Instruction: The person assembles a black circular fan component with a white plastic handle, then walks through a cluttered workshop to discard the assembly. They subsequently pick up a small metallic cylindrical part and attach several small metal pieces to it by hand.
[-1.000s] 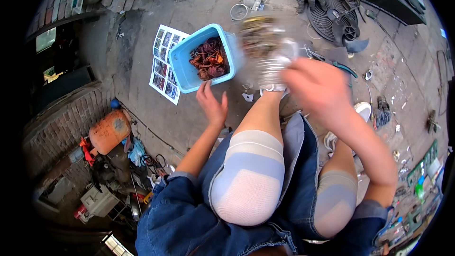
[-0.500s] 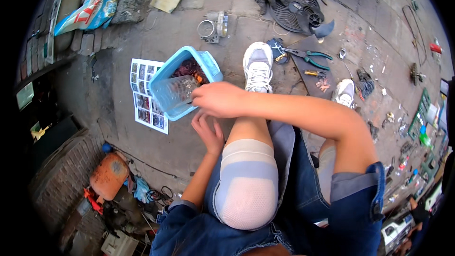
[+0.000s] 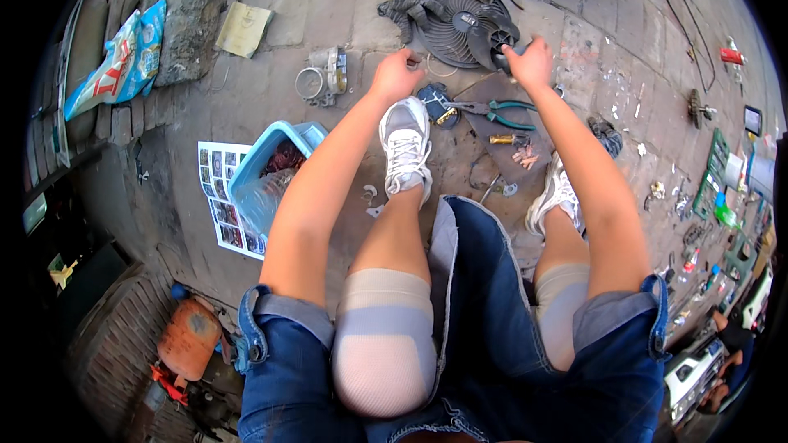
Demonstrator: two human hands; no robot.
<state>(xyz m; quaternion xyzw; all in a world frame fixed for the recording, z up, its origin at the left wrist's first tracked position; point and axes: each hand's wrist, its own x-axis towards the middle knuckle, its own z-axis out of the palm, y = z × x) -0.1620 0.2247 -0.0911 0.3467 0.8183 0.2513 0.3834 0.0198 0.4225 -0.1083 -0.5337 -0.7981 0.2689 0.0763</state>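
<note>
My right hand [image 3: 529, 64] reaches forward and is closed on a dark plastic fan blade [image 3: 499, 57], its thumb over the edge. The blade's hub lies against a round black fan grille [image 3: 447, 33] on the ground. My left hand [image 3: 397, 74] is ahead of my left shoe with its fingers curled together. Something small and dark shows at its fingertips, too small to name. Between the hands lie a dark blue coil-like part [image 3: 437, 105] and pliers [image 3: 513, 123] with teal handles. Grey gloves [image 3: 404, 10] rest against the grille.
A light blue bin [image 3: 256, 156] with a clear plastic bottle and dark reddish stuff stands on a printed picture sheet [image 3: 215, 184], partly behind my left forearm. A metal throttle body [image 3: 322, 78] lies further ahead. At right are a green case [image 3: 711, 172] and scattered small parts.
Both hands have left the blue bin and stretched forward. The right hand has taken hold of the fan blade; the left has moved up beyond the left shoe. The view has shifted right.
</note>
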